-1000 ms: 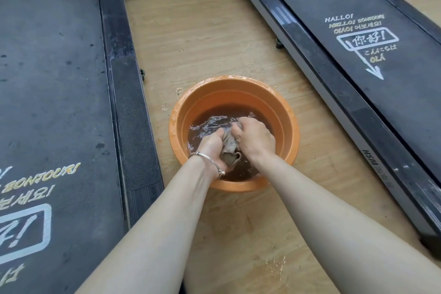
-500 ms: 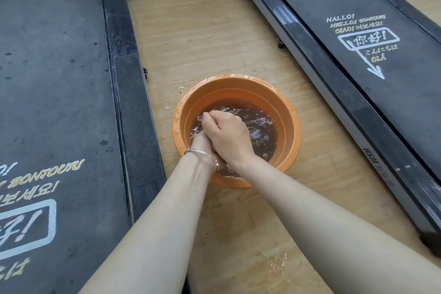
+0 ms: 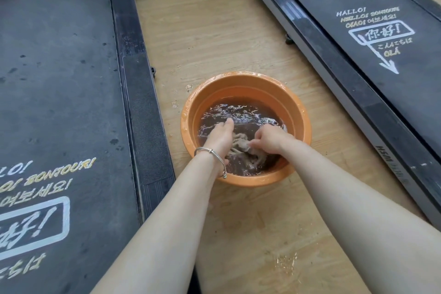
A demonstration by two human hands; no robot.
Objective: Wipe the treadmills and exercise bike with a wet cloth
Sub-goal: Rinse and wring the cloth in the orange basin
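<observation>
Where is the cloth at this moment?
In the head view the cloth sits in the dark water of the orange basin, on the wooden floor between the two treadmills, with the left hand and right hand on it.

Both forearms bare, no sleeves in view. Thin silver bangle (image 3: 211,152) round left wrist, small bead on band, tiny charm hanging at underside. Right wrist unadorned. No gloves on either hand.
</observation>
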